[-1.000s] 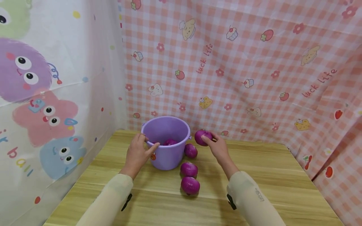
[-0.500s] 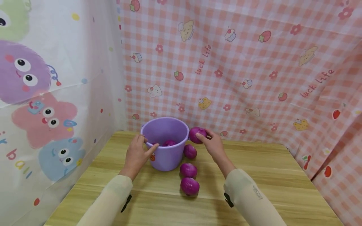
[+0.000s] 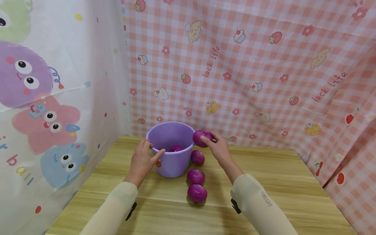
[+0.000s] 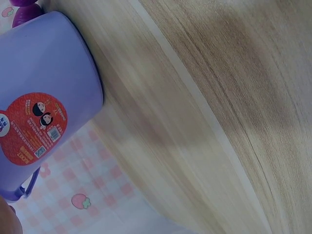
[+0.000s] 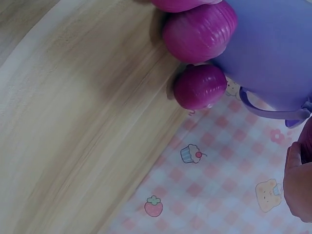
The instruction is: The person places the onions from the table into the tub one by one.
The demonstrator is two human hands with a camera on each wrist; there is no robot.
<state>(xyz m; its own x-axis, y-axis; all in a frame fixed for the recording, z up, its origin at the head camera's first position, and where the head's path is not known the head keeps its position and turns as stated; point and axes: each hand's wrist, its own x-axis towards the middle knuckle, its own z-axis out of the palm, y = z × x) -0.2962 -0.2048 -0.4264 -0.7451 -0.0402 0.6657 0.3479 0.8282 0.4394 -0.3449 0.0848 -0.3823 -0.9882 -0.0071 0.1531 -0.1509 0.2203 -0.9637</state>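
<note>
A purple bucket (image 3: 173, 164) stands upright on the table, and my left hand (image 3: 142, 162) holds its near-left rim. Between the fingers and thumb of my right hand (image 3: 221, 150) is a red onion (image 3: 201, 138), raised at the bucket's right rim. Inside the bucket, part of another onion (image 3: 176, 148) shows; the near wall hides the rest. Three onions lie on the table to the bucket's right: one beside its wall (image 3: 197, 157), a middle one (image 3: 195, 177) and a nearer one (image 3: 197, 193). In the right wrist view, the bucket's handle (image 5: 270, 114) hangs at its side.
The wood-grain table (image 3: 264, 192) reaches back to a pink checked cloth (image 3: 252, 65). A white cloth with cartoon figures (image 3: 97, 65) hangs along the left. The bucket carries a round red sticker (image 4: 36, 129), visible in the left wrist view.
My right hand has moved left with the red onion, from beyond the bucket's right side to its rim. The left hand has kept its place on the rim.
</note>
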